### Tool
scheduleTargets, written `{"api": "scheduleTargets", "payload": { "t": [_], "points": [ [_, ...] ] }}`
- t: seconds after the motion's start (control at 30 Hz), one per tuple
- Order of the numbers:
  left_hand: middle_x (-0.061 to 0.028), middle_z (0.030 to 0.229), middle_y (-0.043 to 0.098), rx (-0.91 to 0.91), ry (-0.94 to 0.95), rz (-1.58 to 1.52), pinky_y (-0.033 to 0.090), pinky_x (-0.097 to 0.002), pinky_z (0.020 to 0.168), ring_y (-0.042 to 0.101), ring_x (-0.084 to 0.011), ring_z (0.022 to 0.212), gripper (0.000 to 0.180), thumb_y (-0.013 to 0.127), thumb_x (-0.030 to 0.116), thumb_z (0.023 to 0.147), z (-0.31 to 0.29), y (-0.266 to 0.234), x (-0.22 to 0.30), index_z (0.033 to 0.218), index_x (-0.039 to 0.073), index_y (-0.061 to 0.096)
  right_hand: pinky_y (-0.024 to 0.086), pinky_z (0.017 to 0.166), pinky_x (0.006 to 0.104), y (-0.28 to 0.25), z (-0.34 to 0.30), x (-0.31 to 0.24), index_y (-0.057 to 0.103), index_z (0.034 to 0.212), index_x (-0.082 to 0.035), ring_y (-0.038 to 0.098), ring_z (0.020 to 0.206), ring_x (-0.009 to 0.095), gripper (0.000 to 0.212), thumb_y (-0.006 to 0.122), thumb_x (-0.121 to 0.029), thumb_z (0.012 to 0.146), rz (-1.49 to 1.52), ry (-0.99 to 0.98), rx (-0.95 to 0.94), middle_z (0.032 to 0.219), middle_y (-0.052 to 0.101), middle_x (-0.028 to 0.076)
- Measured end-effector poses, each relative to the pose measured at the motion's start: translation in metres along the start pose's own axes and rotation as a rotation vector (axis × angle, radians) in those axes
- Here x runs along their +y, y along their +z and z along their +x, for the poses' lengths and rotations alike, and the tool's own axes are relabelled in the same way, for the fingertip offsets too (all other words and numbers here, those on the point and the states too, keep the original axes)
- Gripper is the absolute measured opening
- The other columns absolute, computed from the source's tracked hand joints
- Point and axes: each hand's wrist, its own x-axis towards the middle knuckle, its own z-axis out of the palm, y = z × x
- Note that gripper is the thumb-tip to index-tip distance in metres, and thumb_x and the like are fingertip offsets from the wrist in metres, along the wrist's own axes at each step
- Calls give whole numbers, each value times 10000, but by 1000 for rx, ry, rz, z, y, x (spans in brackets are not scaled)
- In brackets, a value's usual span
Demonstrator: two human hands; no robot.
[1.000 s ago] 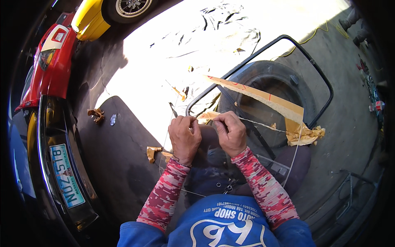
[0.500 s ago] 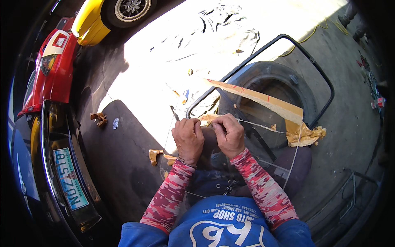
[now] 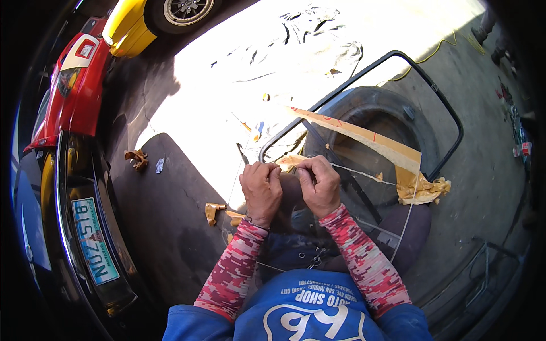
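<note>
A clear sheet (image 3: 364, 187) lies across my lap, its thin pale edges showing at left and right. Brown backing paper (image 3: 364, 135) with a ragged torn edge still covers a strip along the sheet's far side. My left hand (image 3: 260, 193) and my right hand (image 3: 318, 184) are close together above the sheet, fingers curled in a pinch. Between their fingertips shows a loose flap of brown paper (image 3: 291, 160). A thin pale torn strip runs rightward from my right hand. Crumpled brown paper (image 3: 424, 187) hangs at the sheet's right corner.
A tire (image 3: 421, 122) lies flat beyond the sheet, with a black rounded frame (image 3: 449, 102) over it. Paper scraps (image 3: 136, 159) are scattered on the floor. Cars line the left, including a black one (image 3: 85, 182) and a red one (image 3: 85, 108). A yellow cord (image 3: 424, 58) trails at far right.
The whole view has shifted slightly. Both hands keep the same pinch at nearly the same place on the sheet, and the paper looks the same.
</note>
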Motion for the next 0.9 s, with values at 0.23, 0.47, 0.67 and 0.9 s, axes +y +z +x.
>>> {"api": "scheduleTargets", "payload": {
  "t": [0.23,0.47,0.67,0.9],
  "points": [
    [-152,1079,676,291,-123,-255,487,-409,947,617,-314,1045,131,589,16,1012,-8,-21,-16,1093,-8,688,569,852,406,-5,16,-15,737,1191,-11,709,962,345,322,559,78,938,-52,2,74,1071,698,177],
    [-151,1124,660,356,-166,-318,468,-428,985,588,-328,1090,159,579,31,982,-8,-16,-25,1088,-3,692,559,809,418,7,29,-32,758,995,-44,692,935,328,110,706,-39,898,-183,-104,-126,1015,688,118],
    [-158,1211,637,330,-175,-317,470,-412,1042,574,-317,1184,181,561,31,988,-11,-20,-27,1103,-2,697,540,765,454,35,28,-33,753,880,-70,671,867,326,95,816,-122,833,-540,-92,-270,928,652,83],
    [-169,1232,627,353,-203,-370,457,-425,1074,566,-336,1216,199,567,34,973,-7,-12,-24,1115,3,703,541,734,485,45,35,-25,719,865,-63,684,845,371,87,780,-125,856,-666,42,-311,928,660,111]
  ]
}}
